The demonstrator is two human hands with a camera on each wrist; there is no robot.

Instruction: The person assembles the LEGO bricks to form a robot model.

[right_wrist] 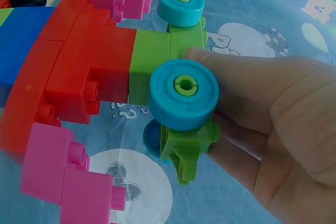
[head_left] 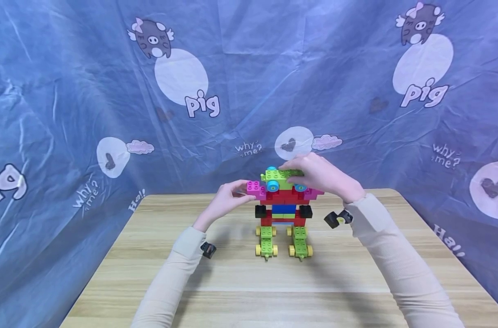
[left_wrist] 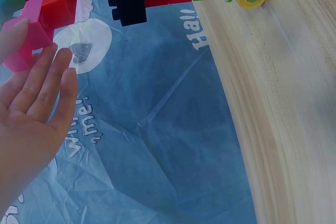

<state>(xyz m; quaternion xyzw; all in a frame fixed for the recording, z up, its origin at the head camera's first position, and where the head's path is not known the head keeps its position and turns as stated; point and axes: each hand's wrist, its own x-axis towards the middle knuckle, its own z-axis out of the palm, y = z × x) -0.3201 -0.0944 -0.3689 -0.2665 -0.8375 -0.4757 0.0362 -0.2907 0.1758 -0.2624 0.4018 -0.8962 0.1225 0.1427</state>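
Observation:
A toy figure of building blocks stands upright on the table. Across its top lies a lime-green wheeled base (right_wrist: 189,40) with blue wheels (right_wrist: 184,94). My right hand (head_left: 320,175) grips this base from its right end, thumb on one side and fingers on the other. At the figure's left shoulder, my left hand (head_left: 226,198) holds the pink bricks (head_left: 254,187) between thumb and fingers. Below are red bricks (head_left: 284,197), a blue brick (head_left: 284,209) and black bricks (head_left: 260,211) at both sides. Two green wheeled bases (head_left: 267,241) with yellow wheels form the feet.
The wooden table (head_left: 232,278) has its far edge just behind the figure. A blue printed cloth (head_left: 249,91) hangs behind and around it. Small black devices (head_left: 208,249) are worn at both wrists.

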